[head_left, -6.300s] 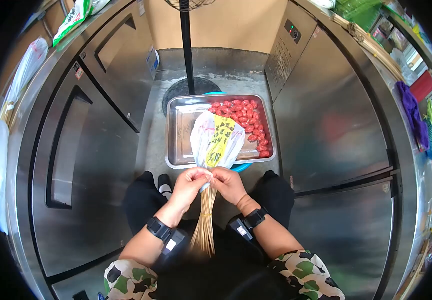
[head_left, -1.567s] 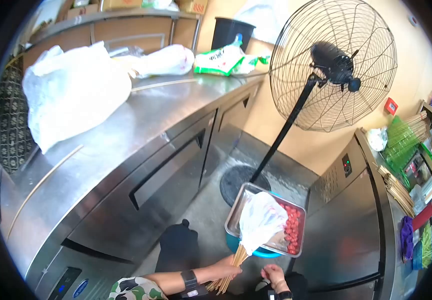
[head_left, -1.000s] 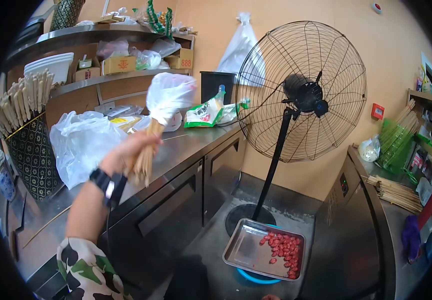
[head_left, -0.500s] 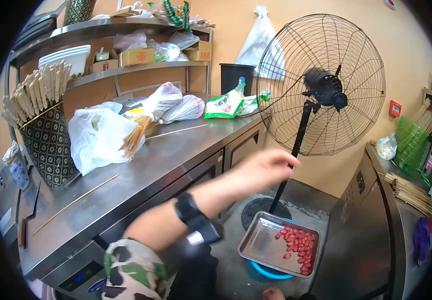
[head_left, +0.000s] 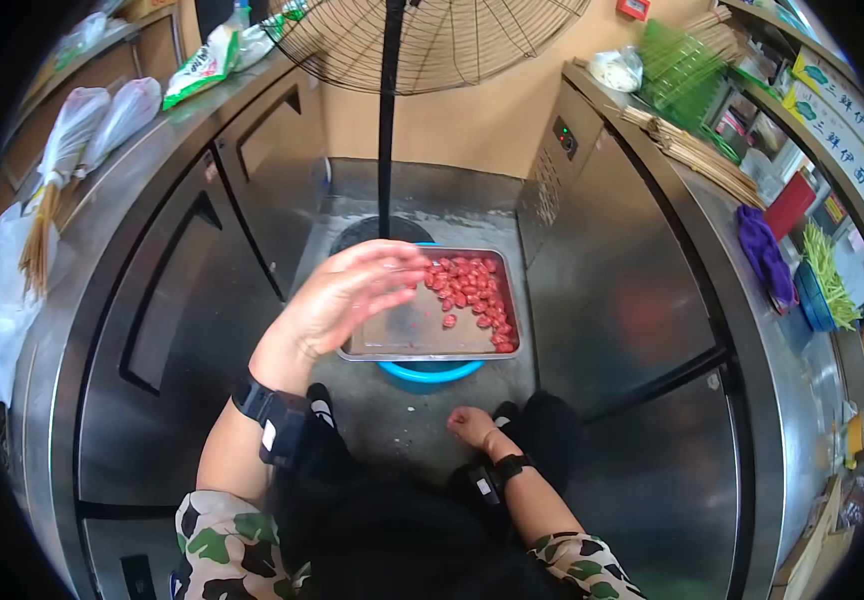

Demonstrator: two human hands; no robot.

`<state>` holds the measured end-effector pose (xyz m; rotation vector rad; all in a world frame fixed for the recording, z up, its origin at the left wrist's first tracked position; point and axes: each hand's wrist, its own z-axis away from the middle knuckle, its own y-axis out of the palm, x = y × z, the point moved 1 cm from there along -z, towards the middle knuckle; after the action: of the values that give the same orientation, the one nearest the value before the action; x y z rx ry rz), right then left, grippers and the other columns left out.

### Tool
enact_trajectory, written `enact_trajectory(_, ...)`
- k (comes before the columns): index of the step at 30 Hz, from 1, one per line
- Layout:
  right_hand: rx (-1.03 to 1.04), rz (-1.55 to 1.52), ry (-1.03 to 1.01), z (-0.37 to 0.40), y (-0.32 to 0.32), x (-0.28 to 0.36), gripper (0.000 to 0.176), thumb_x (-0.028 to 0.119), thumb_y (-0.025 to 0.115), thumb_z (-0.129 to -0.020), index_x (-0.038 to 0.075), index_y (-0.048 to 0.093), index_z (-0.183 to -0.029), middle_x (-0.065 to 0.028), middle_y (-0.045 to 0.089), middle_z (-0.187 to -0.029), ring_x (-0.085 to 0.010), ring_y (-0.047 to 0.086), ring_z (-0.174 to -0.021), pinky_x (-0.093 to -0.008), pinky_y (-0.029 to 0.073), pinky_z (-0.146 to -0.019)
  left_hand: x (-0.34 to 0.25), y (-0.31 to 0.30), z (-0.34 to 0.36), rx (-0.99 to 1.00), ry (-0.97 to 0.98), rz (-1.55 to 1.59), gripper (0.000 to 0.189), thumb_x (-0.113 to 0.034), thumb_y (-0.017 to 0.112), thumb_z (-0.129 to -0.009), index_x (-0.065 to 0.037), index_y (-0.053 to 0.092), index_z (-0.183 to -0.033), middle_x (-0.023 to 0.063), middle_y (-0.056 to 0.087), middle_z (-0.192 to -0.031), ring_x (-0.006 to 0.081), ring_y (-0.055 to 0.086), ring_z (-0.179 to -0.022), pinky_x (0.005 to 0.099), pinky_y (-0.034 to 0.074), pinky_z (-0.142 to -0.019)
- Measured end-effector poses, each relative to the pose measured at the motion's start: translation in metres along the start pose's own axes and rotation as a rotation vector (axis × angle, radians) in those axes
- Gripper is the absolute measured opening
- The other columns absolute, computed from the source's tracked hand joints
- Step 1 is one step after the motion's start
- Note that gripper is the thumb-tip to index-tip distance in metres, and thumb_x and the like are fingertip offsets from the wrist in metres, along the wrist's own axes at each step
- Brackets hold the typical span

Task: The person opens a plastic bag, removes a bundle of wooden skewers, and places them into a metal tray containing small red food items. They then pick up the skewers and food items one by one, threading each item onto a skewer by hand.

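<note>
My left hand (head_left: pixel 344 300) hovers empty, fingers loosely spread, over the left part of a steel tray (head_left: pixel 422 345) on the floor. Red sausage pieces (head_left: pixel 472 292) fill the tray's right side. The tray rests on a blue basin (head_left: pixel 430 372). My right hand (head_left: pixel 470 426) hangs low by my knee with fingers curled and nothing in it. The bundle of bamboo skewers (head_left: pixel 40 240), its tips wrapped in a white bag (head_left: pixel 74 122), lies on the steel counter (head_left: pixel 142 160) at the left, away from both hands.
A standing fan's pole (head_left: pixel 387 110) and round base (head_left: pixel 364 230) stand just behind the tray. Steel fridge cabinets (head_left: pixel 632 280) line both sides of the narrow floor. More skewers (head_left: pixel 692 150), a purple cloth (head_left: pixel 764 255) and green items lie on the right counter.
The skewer bundle was put down on the left counter and let go. My left hand has swung back down over the tray, and my view has dropped to the floor.
</note>
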<state>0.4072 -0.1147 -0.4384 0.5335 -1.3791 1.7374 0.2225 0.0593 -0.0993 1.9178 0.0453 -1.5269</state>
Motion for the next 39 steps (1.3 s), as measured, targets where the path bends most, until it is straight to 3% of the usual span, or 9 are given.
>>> enact_trajectory(4, -0.059, -0.079, -0.020, 0.004, -0.005, 0.012, 0.013, 0.016, 0.060, -0.079, 0.004, 0.061, -0.082, -0.0035, 0.060, -0.067, -0.0134, 0.056, -0.060, -0.0289, 0.046, -0.058, 0.046, -0.078, -0.004, -0.297, -0.039, 0.307, 0.027, -0.013, 0.054, -0.087, -0.003, 0.054, -0.112, 0.0091, 0.057, -0.110, 0.0225, 0.054, -0.104, 0.0348, 0.045, -0.090)
enact_trajectory(15, -0.203, 0.058, 0.021, 0.005, -0.019, 0.051, 0.012, 0.016, 0.053, -0.081, 0.006, 0.058, -0.085, -0.0161, 0.060, -0.082, -0.0316, 0.059, -0.078, -0.0384, 0.047, -0.069, 0.147, -0.176, -0.047, -0.454, -0.197, 0.628, 0.023, -0.016, 0.057, -0.085, -0.009, 0.057, -0.107, 0.0005, 0.059, -0.102, 0.0142, 0.056, -0.094, 0.0295, 0.044, -0.084)
enact_trajectory(21, -0.151, -0.093, 0.090, 0.000, -0.061, 0.061, 0.023, 0.028, 0.052, -0.087, 0.010, 0.058, -0.099, -0.0100, 0.062, -0.093, -0.0228, 0.058, -0.089, -0.0346, 0.045, -0.079, 0.191, -0.221, -0.070, -0.573, -0.269, 0.663, 0.015, -0.016, 0.060, -0.083, -0.012, 0.060, -0.097, -0.0029, 0.059, -0.094, 0.0113, 0.055, -0.088, 0.0257, 0.045, -0.077)
enact_trajectory(24, -0.325, -0.220, 0.125, -0.001, -0.138, 0.105, 0.014, 0.019, 0.054, -0.089, 0.006, 0.059, -0.091, -0.0003, 0.060, -0.086, -0.0088, 0.054, -0.079, -0.0252, 0.046, -0.074, 0.188, -0.221, -0.073, -0.570, -0.237, 0.668, 0.014, -0.016, 0.060, -0.083, -0.012, 0.060, -0.096, -0.0026, 0.059, -0.092, 0.0108, 0.055, -0.085, 0.0248, 0.046, -0.075)
enact_trajectory(25, -0.443, -0.227, -0.066, -0.002, -0.173, 0.127, 0.009, 0.014, 0.056, -0.088, 0.005, 0.058, -0.088, 0.0031, 0.057, -0.082, -0.0050, 0.051, -0.078, -0.0225, 0.046, -0.070, 0.190, -0.226, -0.074, -0.568, -0.255, 0.676, 0.013, -0.016, 0.060, -0.083, -0.012, 0.059, -0.095, -0.0027, 0.058, -0.091, 0.0099, 0.055, -0.084, 0.0234, 0.046, -0.073)
enact_trajectory(28, -0.785, 0.165, -0.244, 0.004, -0.279, 0.184, 0.005, 0.008, 0.057, -0.082, 0.004, 0.058, -0.080, -0.0050, 0.054, -0.073, -0.0131, 0.053, -0.068, -0.0266, 0.046, -0.063, 0.198, -0.236, -0.076, -0.620, -0.255, 0.694, 0.012, -0.017, 0.060, -0.083, -0.013, 0.059, -0.094, -0.0036, 0.058, -0.089, 0.0086, 0.055, -0.082, 0.0217, 0.046, -0.071)
enact_trajectory(30, -0.970, 0.539, -0.223, 0.013, -0.344, 0.220, 0.005, 0.009, 0.058, -0.077, 0.004, 0.058, -0.077, -0.0137, 0.056, -0.079, -0.0278, 0.057, -0.075, -0.0346, 0.047, -0.068, 0.198, -0.237, -0.073, -0.635, -0.249, 0.709, 0.011, -0.018, 0.060, -0.083, -0.013, 0.059, -0.093, -0.0047, 0.058, -0.087, 0.0072, 0.055, -0.080, 0.0206, 0.045, -0.070)
enact_trajectory(34, -1.177, 0.978, -0.012, 0.021, -0.457, 0.236, 0.019, 0.006, 0.054, -0.069, 0.007, 0.057, -0.088, -0.0166, 0.056, -0.093, -0.0354, 0.054, -0.092, -0.0418, 0.045, -0.081, 0.195, -0.238, -0.071, -0.643, -0.253, 0.728, 0.011, -0.017, 0.059, -0.084, -0.014, 0.058, -0.094, -0.0054, 0.059, -0.086, 0.0064, 0.055, -0.079, 0.0210, 0.045, -0.070)
enact_trajectory(39, -1.091, 1.082, 0.349, -0.001, -0.523, 0.215, 0.047, 0.009, 0.055, -0.071, 0.006, 0.049, -0.117, -0.0155, 0.052, -0.115, -0.0330, 0.048, -0.110, -0.0394, 0.040, -0.094, 0.187, -0.230, -0.074, -0.674, -0.228, 0.739, 0.008, -0.017, 0.063, -0.081, -0.014, 0.058, -0.087, -0.0052, 0.059, -0.082, 0.0066, 0.054, -0.074, 0.0194, 0.044, -0.066)
